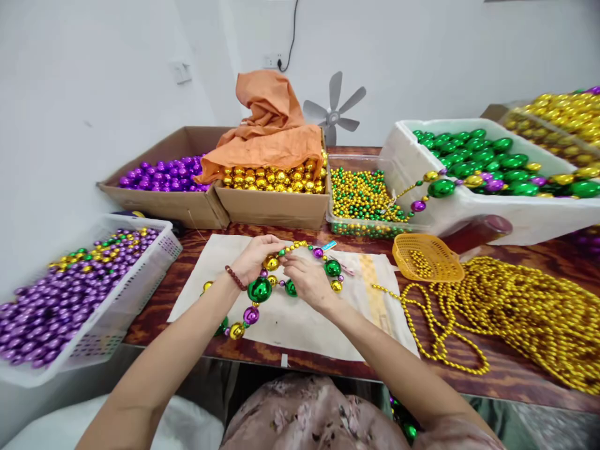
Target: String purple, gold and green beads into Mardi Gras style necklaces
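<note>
A bead string (259,289) of green, purple and gold balls loops over a white cloth (290,325) on the table. My left hand (257,257), a brown bead bracelet at its wrist, is closed on the string just above the large green ball, beside a gold ball. Close to its right, my right hand (304,278) has its fingers pinched at the same string, near small green and gold beads. The fingertips partly hide the beads between them. The string's far part, with a green ball (332,268), curves down past my right hand.
Behind the cloth stand boxes of purple balls (164,174) and gold balls (272,178), and a tub of small beads (360,194). A white crate (117,294) is at left. At right are a foam box (469,209), an orange basket (429,259) and gold bead strands (529,319).
</note>
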The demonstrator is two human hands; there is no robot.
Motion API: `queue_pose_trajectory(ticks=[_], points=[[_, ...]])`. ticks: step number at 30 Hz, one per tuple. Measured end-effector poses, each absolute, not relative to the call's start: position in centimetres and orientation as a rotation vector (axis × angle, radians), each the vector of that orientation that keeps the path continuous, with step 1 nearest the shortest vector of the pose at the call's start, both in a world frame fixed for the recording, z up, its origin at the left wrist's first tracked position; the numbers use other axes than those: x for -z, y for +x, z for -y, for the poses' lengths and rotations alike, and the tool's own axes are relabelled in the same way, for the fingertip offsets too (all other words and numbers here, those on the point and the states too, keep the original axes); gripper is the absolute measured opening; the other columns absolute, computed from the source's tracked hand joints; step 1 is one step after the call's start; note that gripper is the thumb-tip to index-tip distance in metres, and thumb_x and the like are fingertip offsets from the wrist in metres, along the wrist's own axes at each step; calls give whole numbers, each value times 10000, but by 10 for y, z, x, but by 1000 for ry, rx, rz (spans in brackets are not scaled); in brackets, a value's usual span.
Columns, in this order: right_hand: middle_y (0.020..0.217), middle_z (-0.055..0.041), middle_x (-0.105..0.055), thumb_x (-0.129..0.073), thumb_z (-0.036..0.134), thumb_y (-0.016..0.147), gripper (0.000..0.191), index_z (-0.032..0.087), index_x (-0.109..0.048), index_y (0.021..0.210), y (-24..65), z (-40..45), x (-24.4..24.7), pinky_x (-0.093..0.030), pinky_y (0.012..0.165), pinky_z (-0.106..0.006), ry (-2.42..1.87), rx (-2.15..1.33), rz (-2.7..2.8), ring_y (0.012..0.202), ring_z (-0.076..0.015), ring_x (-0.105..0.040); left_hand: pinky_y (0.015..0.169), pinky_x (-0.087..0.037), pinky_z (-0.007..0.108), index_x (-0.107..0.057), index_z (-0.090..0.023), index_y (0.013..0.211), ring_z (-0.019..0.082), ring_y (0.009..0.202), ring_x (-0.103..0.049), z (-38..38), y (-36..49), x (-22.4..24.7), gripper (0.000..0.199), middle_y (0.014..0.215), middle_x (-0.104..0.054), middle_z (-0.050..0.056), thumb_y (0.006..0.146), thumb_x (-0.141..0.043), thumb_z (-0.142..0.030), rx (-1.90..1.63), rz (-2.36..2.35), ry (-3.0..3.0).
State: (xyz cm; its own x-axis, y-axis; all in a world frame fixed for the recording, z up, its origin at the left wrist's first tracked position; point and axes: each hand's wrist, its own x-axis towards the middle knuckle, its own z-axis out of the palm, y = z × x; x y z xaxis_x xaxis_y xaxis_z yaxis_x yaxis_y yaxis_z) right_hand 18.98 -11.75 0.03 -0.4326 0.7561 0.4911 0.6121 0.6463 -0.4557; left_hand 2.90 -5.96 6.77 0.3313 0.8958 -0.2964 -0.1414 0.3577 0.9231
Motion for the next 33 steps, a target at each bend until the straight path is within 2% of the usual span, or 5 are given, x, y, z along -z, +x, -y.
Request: queue_pose_trajectory(ticks=[7, 14, 22, 30, 33], points=[[1073, -153, -756, -423, 153, 1020, 312, 178, -720, 925, 189, 98, 21, -534, 1008, -454, -1101, 72, 2259, 1169, -255, -658, 545, -539, 236, -672, -122, 731, 131, 566, -642, 64, 26, -62, 196, 673, -677, 45, 667, -853, -162, -628, -908, 798], [1189, -131, -731, -437, 92, 1009, 281, 181, -703, 983, 191, 95, 41, -408, 1086, -524, -1051, 153, 2235, 1342, -243, -535, 578, -562, 246, -658, -120, 722, 165, 638, -695, 68, 22, -46, 251, 710, -681, 45, 622, -884, -165, -640, -960, 747], [1235, -139, -710, -568, 140, 974, 186, 149, -724, 873, 175, 97, 62, -448, 951, -434, -1118, 21, 2393, 1315, -284, -534, 557, -467, 219, -643, -139, 654, 113, 599, -617, 68, 31, -27, 400, 718, -708, 31, 450, -937, -318, -1018, -1130, 898], [1091, -77, -761, -496, 285, 1030, 259, 202, -741, 1031, 201, 118, 26, -410, 903, -356, -1308, -332, 1951, 1028, -205, -665, 722, -498, 274, -683, -155, 716, 144, 734, -632, 76, 25, -9, 308, 790, -730, 51, 597, -853, -382, -1153, -1146, 1080], [1039, -77, -757, -475, 370, 1032, 355, 206, -753, 885, 203, 106, 3, -374, 900, -372, -1438, -373, 1855, 1012, -234, -639, 744, -497, 283, -688, -159, 736, 152, 750, -636, 86, 29, 0, 257, 785, -724, 44, 659, -807, -373, -1119, -1121, 1166]])
